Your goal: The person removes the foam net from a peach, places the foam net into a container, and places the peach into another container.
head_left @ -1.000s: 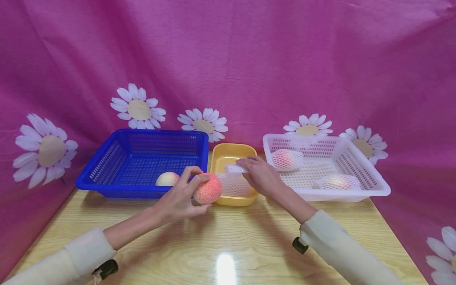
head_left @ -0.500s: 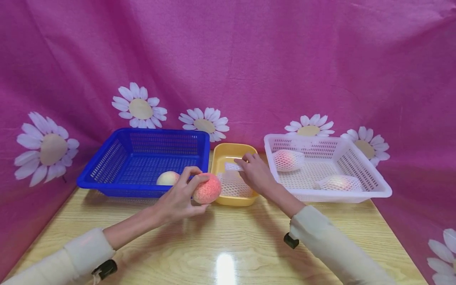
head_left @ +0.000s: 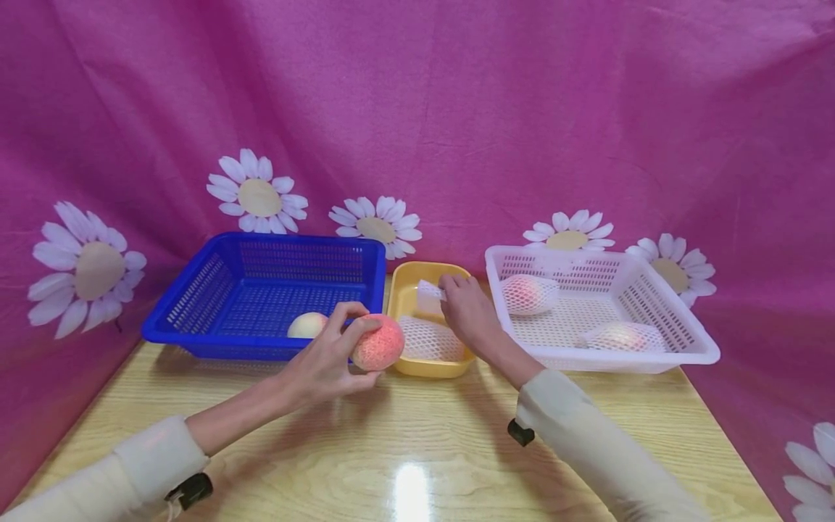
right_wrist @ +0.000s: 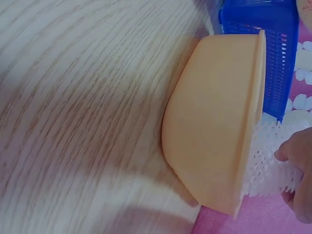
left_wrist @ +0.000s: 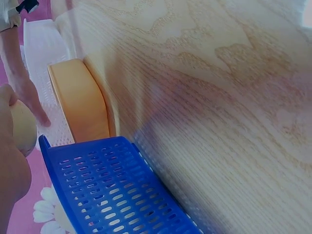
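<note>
A pink-red peach point(head_left: 378, 342) is gripped between the thumb and fingers of my left hand point(head_left: 322, 359), in front of the blue basket's right corner. In the left wrist view that peach point(left_wrist: 23, 127) shows its pale side at the left edge. Over the yellow container point(head_left: 399, 366), my right hand point(head_left: 471, 310) pinches a white foam net sleeve point(head_left: 428, 297). The right wrist view has the sleeve point(right_wrist: 273, 158) hanging from the fingers beside the container's rim. More white foam netting point(head_left: 430, 339) lies inside the container, partly covered by the right hand.
The blue basket point(head_left: 163, 335) on the left holds a pale peach point(head_left: 306, 325). On the right, a white basket point(head_left: 701, 348) contains two net-wrapped peaches, one at the back left point(head_left: 525, 293) and one nearer the front point(head_left: 622, 336). A pink flowered cloth point(head_left: 457, 130) hangs behind the wooden table point(head_left: 313, 464).
My right hand has shifted slightly left and nearer the container's middle, raising the pinched net sleeve a little. The left hand with the peach stays almost where it was.
</note>
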Demonstrator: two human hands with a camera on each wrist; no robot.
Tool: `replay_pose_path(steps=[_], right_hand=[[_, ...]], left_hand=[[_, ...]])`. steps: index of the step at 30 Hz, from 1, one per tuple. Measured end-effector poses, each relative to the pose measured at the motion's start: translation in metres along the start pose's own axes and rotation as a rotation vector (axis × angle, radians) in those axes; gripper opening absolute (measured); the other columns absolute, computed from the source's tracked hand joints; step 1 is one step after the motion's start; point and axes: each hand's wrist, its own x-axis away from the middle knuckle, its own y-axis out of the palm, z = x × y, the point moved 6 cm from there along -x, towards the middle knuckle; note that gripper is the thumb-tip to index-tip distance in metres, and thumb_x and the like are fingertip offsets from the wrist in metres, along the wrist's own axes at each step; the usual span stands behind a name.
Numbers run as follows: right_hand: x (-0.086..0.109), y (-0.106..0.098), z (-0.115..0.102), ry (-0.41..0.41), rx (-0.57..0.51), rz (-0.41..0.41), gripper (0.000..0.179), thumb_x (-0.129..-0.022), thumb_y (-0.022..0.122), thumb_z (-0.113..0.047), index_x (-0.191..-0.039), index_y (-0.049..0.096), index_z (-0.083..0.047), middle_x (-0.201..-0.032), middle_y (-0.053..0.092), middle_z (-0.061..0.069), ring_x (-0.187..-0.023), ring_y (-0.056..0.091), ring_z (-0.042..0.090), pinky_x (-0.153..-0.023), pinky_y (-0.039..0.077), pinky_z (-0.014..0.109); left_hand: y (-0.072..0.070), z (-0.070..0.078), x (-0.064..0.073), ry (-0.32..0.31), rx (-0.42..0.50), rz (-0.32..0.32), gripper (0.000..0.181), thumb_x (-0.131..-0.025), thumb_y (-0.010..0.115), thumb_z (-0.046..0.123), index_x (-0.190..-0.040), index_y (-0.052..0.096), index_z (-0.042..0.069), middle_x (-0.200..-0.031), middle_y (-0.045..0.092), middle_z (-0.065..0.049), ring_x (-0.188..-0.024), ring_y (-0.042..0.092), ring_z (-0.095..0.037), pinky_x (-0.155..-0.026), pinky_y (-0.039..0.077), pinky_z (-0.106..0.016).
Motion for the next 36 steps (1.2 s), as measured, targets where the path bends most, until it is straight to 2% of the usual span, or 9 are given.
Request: replay_pose_path(steps=[5, 7, 14, 18, 22, 25, 27, 30, 36], right_hand=[[0.002, 0.013, 0.001, 0.0, 0.039, -0.062, 0.016, -0.087, 0.07, -0.002, -0.098, 0.059, -0.003, -0.092, 0.061, 0.014, -0.084, 0.057, 0.035, -0.069, 0.053, 0.043], [0.004, 0.02, 0.002, 0.001, 0.025, -0.118, 0.017, -0.087, 0.071, -0.003, -0.099, 0.059, -0.003, -0.093, 0.061, 0.013, -0.086, 0.057, 0.035, -0.069, 0.054, 0.043], [0.013, 0.032, -0.002, -0.024, -0.07, -0.27, 0.02, -0.086, 0.075, -0.008, -0.097, 0.059, -0.003, -0.082, 0.06, 0.011, -0.075, 0.061, 0.031, -0.063, 0.054, 0.041], [0.015, 0.036, -0.003, 0.017, -0.088, -0.375, 0.021, -0.09, 0.072, -0.017, -0.102, 0.063, -0.002, -0.089, 0.065, 0.011, -0.081, 0.064, 0.029, -0.071, 0.055, 0.042], [0.015, 0.041, -0.003, 0.086, -0.097, -0.504, 0.035, -0.095, 0.065, -0.035, -0.109, 0.068, -0.003, -0.099, 0.07, 0.011, -0.092, 0.067, 0.029, -0.082, 0.055, 0.041], [0.016, 0.044, -0.002, 0.135, -0.108, -0.566, 0.041, -0.099, 0.057, -0.043, -0.108, 0.071, -0.005, -0.1, 0.071, 0.01, -0.094, 0.067, 0.027, -0.084, 0.054, 0.041], [0.016, 0.045, -0.003, 0.146, -0.118, -0.579, 0.04, -0.101, 0.054, -0.041, -0.108, 0.072, -0.006, -0.101, 0.071, 0.009, -0.095, 0.067, 0.026, -0.086, 0.053, 0.041], [0.016, 0.044, -0.002, 0.142, -0.132, -0.572, 0.032, -0.101, 0.056, -0.033, -0.108, 0.071, -0.006, -0.101, 0.07, 0.009, -0.096, 0.066, 0.025, -0.087, 0.053, 0.041], [0.014, 0.04, 0.0, 0.107, -0.149, -0.501, 0.031, -0.096, 0.066, -0.028, -0.11, 0.069, -0.001, -0.101, 0.069, 0.012, -0.093, 0.065, 0.026, -0.083, 0.054, 0.041]], left_hand=[[0.0, 0.001, 0.0, 0.005, 0.003, -0.002, 0.071, -0.065, 0.091, 0.014, -0.125, 0.053, 0.011, -0.127, 0.041, -0.013, -0.111, 0.055, -0.03, -0.079, 0.059, -0.037], [0.0, 0.002, 0.0, 0.008, 0.004, -0.002, 0.071, -0.065, 0.09, 0.014, -0.125, 0.052, 0.011, -0.127, 0.041, -0.013, -0.111, 0.055, -0.03, -0.078, 0.059, -0.037], [-0.003, 0.002, -0.002, 0.007, -0.01, 0.005, 0.07, -0.065, 0.091, 0.015, -0.124, 0.053, 0.011, -0.127, 0.042, -0.014, -0.111, 0.055, -0.031, -0.08, 0.058, -0.039], [-0.004, 0.001, -0.003, 0.01, -0.017, 0.0, 0.069, -0.066, 0.091, 0.015, -0.123, 0.053, 0.01, -0.128, 0.042, -0.016, -0.112, 0.055, -0.031, -0.082, 0.058, -0.04], [-0.005, 0.002, -0.003, 0.019, -0.024, -0.001, 0.07, -0.066, 0.091, 0.015, -0.124, 0.052, 0.009, -0.128, 0.041, -0.016, -0.112, 0.055, -0.031, -0.082, 0.058, -0.04], [-0.006, 0.002, -0.003, 0.027, -0.026, 0.004, 0.07, -0.066, 0.091, 0.014, -0.125, 0.052, 0.008, -0.128, 0.041, -0.016, -0.111, 0.055, -0.031, -0.081, 0.058, -0.041], [-0.007, 0.001, -0.004, 0.032, -0.026, 0.011, 0.07, -0.066, 0.091, 0.014, -0.124, 0.053, 0.008, -0.127, 0.041, -0.015, -0.111, 0.055, -0.031, -0.08, 0.058, -0.041], [-0.008, -0.001, -0.005, 0.036, -0.025, 0.02, 0.069, -0.065, 0.091, 0.013, -0.123, 0.053, 0.007, -0.126, 0.041, -0.016, -0.111, 0.055, -0.032, -0.081, 0.058, -0.04], [-0.013, -0.004, -0.005, 0.012, -0.031, 0.008, 0.069, -0.066, 0.091, 0.013, -0.123, 0.053, 0.007, -0.127, 0.04, -0.016, -0.111, 0.055, -0.032, -0.082, 0.058, -0.041]])
